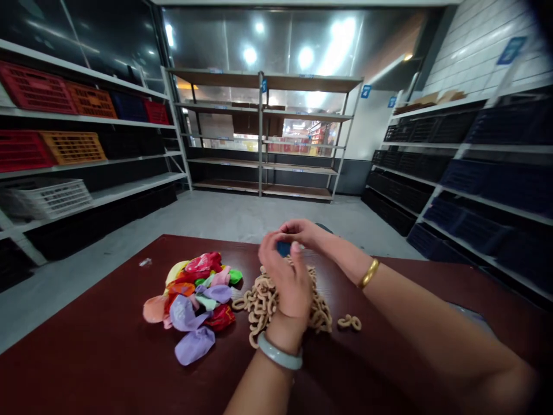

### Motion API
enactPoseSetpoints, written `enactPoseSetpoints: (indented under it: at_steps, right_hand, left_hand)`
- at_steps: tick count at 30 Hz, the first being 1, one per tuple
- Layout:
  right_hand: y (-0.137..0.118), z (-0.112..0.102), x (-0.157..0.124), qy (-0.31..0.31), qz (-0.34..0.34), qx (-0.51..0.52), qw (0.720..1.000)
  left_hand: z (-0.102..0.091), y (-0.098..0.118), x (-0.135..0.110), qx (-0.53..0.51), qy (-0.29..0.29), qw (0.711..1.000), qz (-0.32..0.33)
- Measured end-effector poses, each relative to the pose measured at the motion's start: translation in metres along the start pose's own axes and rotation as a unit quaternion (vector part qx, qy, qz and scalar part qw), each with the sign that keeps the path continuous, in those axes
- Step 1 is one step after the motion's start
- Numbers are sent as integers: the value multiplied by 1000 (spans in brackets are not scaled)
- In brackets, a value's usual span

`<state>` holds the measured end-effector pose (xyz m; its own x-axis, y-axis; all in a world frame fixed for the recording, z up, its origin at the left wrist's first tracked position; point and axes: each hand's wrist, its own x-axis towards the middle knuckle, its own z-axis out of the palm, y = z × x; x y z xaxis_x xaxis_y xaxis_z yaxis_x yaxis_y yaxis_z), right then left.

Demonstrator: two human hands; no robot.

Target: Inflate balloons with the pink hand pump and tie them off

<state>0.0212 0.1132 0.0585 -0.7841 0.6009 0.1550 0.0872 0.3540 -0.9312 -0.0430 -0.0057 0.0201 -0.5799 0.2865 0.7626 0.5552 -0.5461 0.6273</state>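
Observation:
Both my hands meet above a dark red table (108, 357). My left hand (287, 279), with a pale bangle on the wrist, is closed in a pinch on a small blue balloon (284, 248). My right hand (305, 232), with a gold bangle on the wrist, is closed on the same blue balloon from the far side. Under my hands lies a heap of tan wooden rings (261, 302). To the left of it sits a pile of limp coloured balloons (196, 300).
A pair of loose tan rings (349, 322) lies right of the heap. Metal shelving with red, orange and white crates (52, 144) lines the left wall. Dark crates (475, 173) fill shelves on the right. Empty shelves (263, 138) stand at the back across a grey floor.

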Motion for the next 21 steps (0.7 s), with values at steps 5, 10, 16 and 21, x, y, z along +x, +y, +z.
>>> enactPoseSetpoints:
  at_steps: [5,10,16,21]
  right_hand:
    - [-26,-36,-39,9,-36,-179,983]
    - [-41,-58,-75,33,-26,-264,964]
    - [-28,-70,-107,106,0,-306,946]
    - [-5,-82,-146,188,94,-381,900]
  left_hand:
    - [19,-33,-2,-93,-162,955,-232]
    - [35,-26,-21,-223,-355,820,-390]
    - [30,7,-35,-272,-442,690,-505]
    - [22,14,-27,-434,-379,569,-587]
